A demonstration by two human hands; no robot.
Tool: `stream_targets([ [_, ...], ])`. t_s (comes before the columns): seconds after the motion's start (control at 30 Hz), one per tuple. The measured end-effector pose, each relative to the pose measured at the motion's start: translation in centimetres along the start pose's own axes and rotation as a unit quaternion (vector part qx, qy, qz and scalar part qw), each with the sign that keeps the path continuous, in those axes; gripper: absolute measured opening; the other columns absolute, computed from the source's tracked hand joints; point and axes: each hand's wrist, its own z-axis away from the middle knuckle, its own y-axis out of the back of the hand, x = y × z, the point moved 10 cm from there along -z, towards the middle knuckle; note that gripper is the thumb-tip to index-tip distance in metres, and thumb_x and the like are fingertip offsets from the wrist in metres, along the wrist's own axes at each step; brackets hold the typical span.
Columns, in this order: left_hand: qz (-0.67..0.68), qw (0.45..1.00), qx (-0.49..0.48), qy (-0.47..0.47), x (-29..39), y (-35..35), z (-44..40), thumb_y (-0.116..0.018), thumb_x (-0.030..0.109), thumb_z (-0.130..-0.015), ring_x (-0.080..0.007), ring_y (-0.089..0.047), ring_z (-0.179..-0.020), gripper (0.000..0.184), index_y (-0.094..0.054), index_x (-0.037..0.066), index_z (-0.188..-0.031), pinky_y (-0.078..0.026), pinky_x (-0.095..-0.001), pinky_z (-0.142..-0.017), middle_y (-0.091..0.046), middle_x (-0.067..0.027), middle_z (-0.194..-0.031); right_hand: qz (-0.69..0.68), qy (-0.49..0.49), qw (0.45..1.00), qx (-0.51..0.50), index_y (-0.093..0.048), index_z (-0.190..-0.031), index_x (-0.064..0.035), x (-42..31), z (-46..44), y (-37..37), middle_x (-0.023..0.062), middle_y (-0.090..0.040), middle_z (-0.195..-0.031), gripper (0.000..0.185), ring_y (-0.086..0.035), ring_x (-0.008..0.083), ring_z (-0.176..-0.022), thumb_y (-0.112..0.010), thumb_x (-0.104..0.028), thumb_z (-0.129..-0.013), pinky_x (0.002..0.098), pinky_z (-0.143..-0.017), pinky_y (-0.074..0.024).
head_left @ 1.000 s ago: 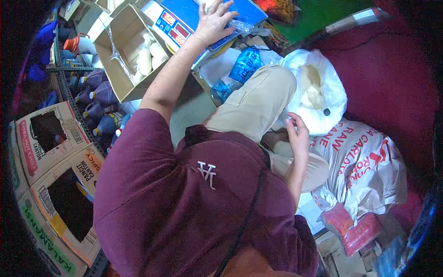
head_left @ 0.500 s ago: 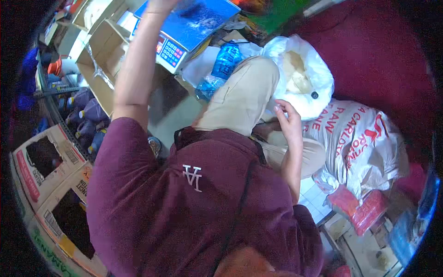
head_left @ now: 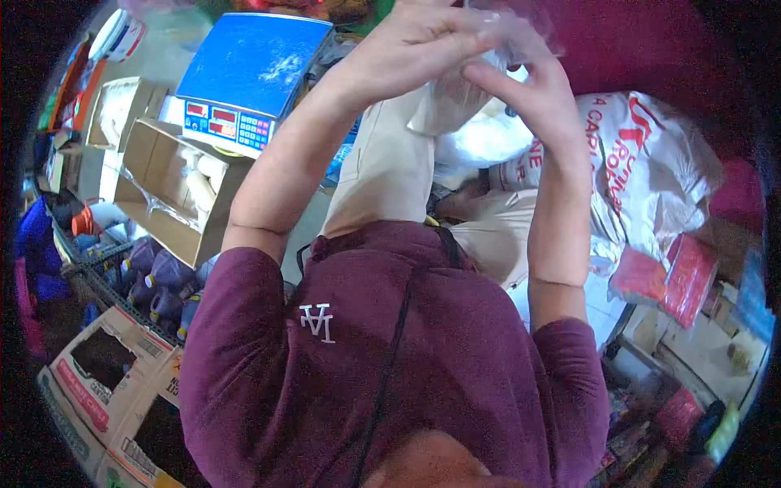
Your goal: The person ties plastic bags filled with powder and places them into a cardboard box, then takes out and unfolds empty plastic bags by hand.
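Head view. Clear plastic bag (head_left: 458, 99): between the hands, apparently raised so both can reach its top. Left hand (head_left: 435, 47): fingers partly curled, pinching it. Right hand (head_left: 537, 91): half open, thumb extended; blur hides whether it grips. Blue scale (head_left: 256, 61): left of left hand. White plastic bag (head_left: 488, 145): below the hands, partly blocked by them. Printed sack (head_left: 651, 175): below right hand, rightward.
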Motion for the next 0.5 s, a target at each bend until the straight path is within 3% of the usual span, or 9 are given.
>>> stream_targets([
  [0.1,0.097,0.988,-0.031,0.112,-0.9,-0.8,-0.5,-0.051,0.022,-0.089,-0.0287,-0.017,-0.134,0.030,-0.060,0.007,-0.114,-0.017,-0.0376,-0.105,-0.019,-0.0213,-0.143,-0.110,-0.004,0.994,-0.004,-0.059,-0.103,0.0008,1.3,0.1,-0.6,0.0034,-0.058,-0.098,0.028,-0.053,0.0129,-0.091,-0.062,-0.012,-0.078,0.0269,-0.080,-0.0419],
  [0.23,0.144,0.981,-0.073,0.110,-1.9,-0.9,0.9,-0.045,0.023,-0.092,-0.0263,-0.019,-0.133,0.036,-0.051,0.006,-0.124,-0.017,-0.0378,-0.106,-0.027,-0.0157,-0.142,-0.112,-0.038,0.988,-0.100,-0.062,-0.095,0.0009,3.9,-1.4,-3.7,0.0004,-0.062,-0.087,0.020,-0.056,0.0090,-0.080,-0.059,-0.014,-0.083,0.0244,-0.071,-0.0449],
  [0.27,0.141,0.981,-0.074,0.112,-1.6,-0.7,0.7,-0.045,0.023,-0.092,-0.0263,-0.019,-0.133,0.036,-0.051,0.006,-0.124,-0.017,-0.0378,-0.106,-0.027,-0.0157,-0.142,-0.224,0.142,0.961,-0.080,-0.060,-0.091,0.0010,-0.2,-2.3,-3.6,-0.0009,-0.060,-0.081,0.016,-0.054,0.0083,-0.073,-0.058,-0.013,-0.084,0.0233,-0.065,-0.0442],
  [0.3,0.224,0.941,0.031,0.252,-3.9,0.7,1.6,-0.044,0.024,-0.093,-0.0228,-0.020,-0.133,0.039,-0.047,0.005,-0.126,-0.016,-0.0356,-0.107,-0.028,-0.0131,-0.142,-0.326,0.313,0.890,-0.056,-0.059,-0.087,0.0010,-3.8,-1.8,-2.0,-0.0022,-0.058,-0.075,0.013,-0.053,0.0076,-0.065,-0.056,-0.012,-0.086,0.0221,-0.059,-0.0434],
  [0.33,0.298,0.864,0.135,0.382,-5.7,1.5,3.5,-0.044,0.026,-0.093,-0.0193,-0.020,-0.133,0.041,-0.044,0.004,-0.128,-0.014,-0.0334,-0.108,-0.028,-0.0105,-0.142,-0.224,-0.003,0.974,-0.039,-0.060,-0.082,0.0021,-2.4,-2.2,-2.1,0.0026,-0.060,-0.071,0.013,-0.056,0.0107,-0.062,-0.056,-0.010,-0.084,0.0258,-0.057,-0.0448],
  [0.37,0.293,0.836,0.209,0.415,-5.8,2.6,4.9,-0.054,0.026,-0.088,-0.0171,-0.037,-0.122,0.042,-0.049,0.004,-0.123,-0.029,-0.0302,-0.102,-0.041,-0.0103,-0.133,-0.226,-0.002,0.973,-0.039,-0.060,-0.082,0.0021,-1.8,-2.2,-2.3,0.0026,-0.060,-0.071,0.013,-0.056,0.0107,-0.062,-0.056,-0.010,-0.084,0.0258,-0.057,-0.0448],
  [0.4,0.292,0.836,0.210,0.415,-6.9,2.9,6.5,-0.054,0.026,-0.088,-0.0171,-0.037,-0.122,0.042,-0.049,0.004,-0.123,-0.029,-0.0302,-0.102,-0.041,-0.0103,-0.133,-0.219,-0.023,0.974,-0.061,-0.061,-0.088,0.0015,-0.2,-2.1,-3.4,0.0020,-0.061,-0.079,0.015,-0.056,0.0098,-0.070,-0.057,-0.012,-0.084,0.0250,-0.063,-0.0449],
  [0.47,0.249,0.917,0.054,0.307,-7.5,1.8,8.8,-0.062,0.011,-0.076,-0.0180,-0.053,-0.099,0.046,-0.051,0.001,-0.119,-0.042,-0.0302,-0.085,-0.053,-0.0080,-0.117,-0.097,0.038,0.990,-0.092,-0.064,-0.095,-0.0002,1.2,-1.7,-5.4,0.0023,-0.062,-0.086,0.019,-0.056,0.0089,-0.077,-0.059,-0.014,-0.083,0.0234,-0.067,-0.0446],
  [0.5,0.273,0.892,0.001,0.361,-8.1,0.4,9.9,-0.069,0.016,-0.070,-0.0138,-0.047,-0.108,0.068,-0.041,0.002,-0.131,-0.037,-0.0283,-0.093,-0.048,-0.0045,-0.125,-0.098,0.039,0.990,-0.092,-0.064,-0.095,-0.0002,1.1,-1.8,-5.5,0.0023,-0.062,-0.086,0.019,-0.056,0.0089,-0.077,-0.059,-0.014,-0.083,0.0234,-0.067,-0.0446],
])
